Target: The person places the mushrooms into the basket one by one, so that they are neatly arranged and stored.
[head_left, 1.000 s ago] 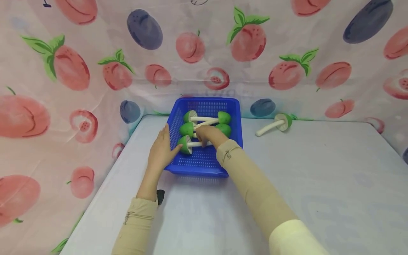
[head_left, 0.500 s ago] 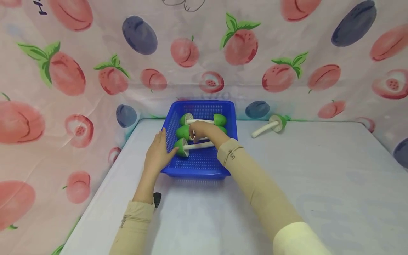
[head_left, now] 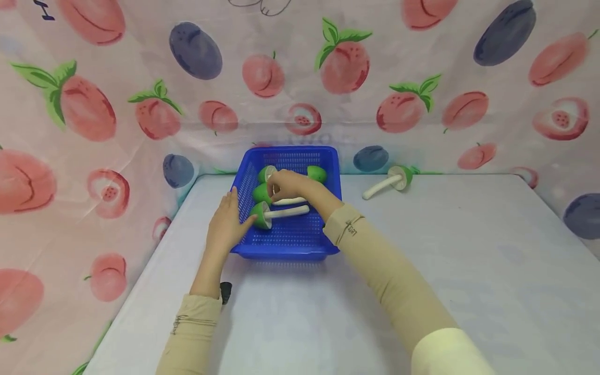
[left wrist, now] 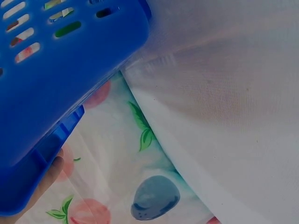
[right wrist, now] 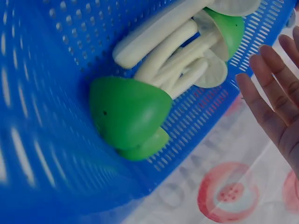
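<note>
My left hand [head_left: 225, 224] rests on the left rim of a blue perforated plastic basket [head_left: 281, 255], fingers straight along it and thumb reaching inside. The left wrist view shows its fingers [left wrist: 49, 175] just past the rim. Over the middle of the basket is my right hand [head_left: 287, 185]. In the right wrist view its fingers [right wrist: 273, 95] are stretched out, apart from the mushrooms, with nothing between them. Several toy mushrooms with green caps and white stems lie in the basket; the front mushroom [head_left: 286, 212] shows whole, others are partly hidden under the right hand.
One more green-capped mushroom [head_left: 389, 183] lies on the white-covered table [head_left: 445, 271], right of the basket. A fruit-printed cloth [head_left: 300, 62] hangs close behind the basket and along the left side. A small black object [head_left: 226, 292] shows beside the left wrist.
My right hand has moved from the front mushroom's stem toward the back of the basket, uncovering that stem. The left hand stays at the rim. The view has shifted slightly.
</note>
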### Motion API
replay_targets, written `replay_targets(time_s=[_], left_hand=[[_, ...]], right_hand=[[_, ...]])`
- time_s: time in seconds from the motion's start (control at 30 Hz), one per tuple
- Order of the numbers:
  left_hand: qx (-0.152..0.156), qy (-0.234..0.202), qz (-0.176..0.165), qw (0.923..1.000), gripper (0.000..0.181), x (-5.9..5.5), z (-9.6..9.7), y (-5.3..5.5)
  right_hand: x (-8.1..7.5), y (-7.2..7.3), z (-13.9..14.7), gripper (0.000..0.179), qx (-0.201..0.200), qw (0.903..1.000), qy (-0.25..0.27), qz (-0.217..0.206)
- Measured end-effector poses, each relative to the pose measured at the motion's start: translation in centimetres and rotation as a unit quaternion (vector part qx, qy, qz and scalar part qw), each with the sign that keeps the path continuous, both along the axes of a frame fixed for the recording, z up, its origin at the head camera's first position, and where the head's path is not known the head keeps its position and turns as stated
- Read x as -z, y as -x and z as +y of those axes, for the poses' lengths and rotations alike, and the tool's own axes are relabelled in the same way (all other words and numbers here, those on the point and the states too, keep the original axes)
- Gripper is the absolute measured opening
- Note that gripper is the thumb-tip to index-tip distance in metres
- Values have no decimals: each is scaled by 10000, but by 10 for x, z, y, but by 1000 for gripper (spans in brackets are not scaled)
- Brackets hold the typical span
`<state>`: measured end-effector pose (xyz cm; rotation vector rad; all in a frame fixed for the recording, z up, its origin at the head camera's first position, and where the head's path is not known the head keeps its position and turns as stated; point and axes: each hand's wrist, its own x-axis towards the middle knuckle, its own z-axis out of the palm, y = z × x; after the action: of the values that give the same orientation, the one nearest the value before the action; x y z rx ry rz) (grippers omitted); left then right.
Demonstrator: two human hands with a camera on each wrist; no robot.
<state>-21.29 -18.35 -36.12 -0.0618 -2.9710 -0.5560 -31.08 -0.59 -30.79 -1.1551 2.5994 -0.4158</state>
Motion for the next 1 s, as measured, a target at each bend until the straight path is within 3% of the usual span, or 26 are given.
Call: replay_targets(time_s=[0.33, 0.47, 0.67, 1.0], left_hand=[[32, 2, 70, 10000, 86, 3, -2, 0], [37, 49, -6, 10000, 82, 2, -1, 0], [-4, 74, -123, 9999, 76, 0, -1, 1], [53, 128, -103, 9999, 74, 1, 1, 3]], right_hand=[[-15, -12, 5, 15, -63, 9981, 495, 368], [-22, -19, 10, 17, -100, 9958, 852, 329], [-32, -28, 20, 18, -304, 9850, 1668, 311], [-37, -45, 42, 20, -14, 9724, 2312, 300]])
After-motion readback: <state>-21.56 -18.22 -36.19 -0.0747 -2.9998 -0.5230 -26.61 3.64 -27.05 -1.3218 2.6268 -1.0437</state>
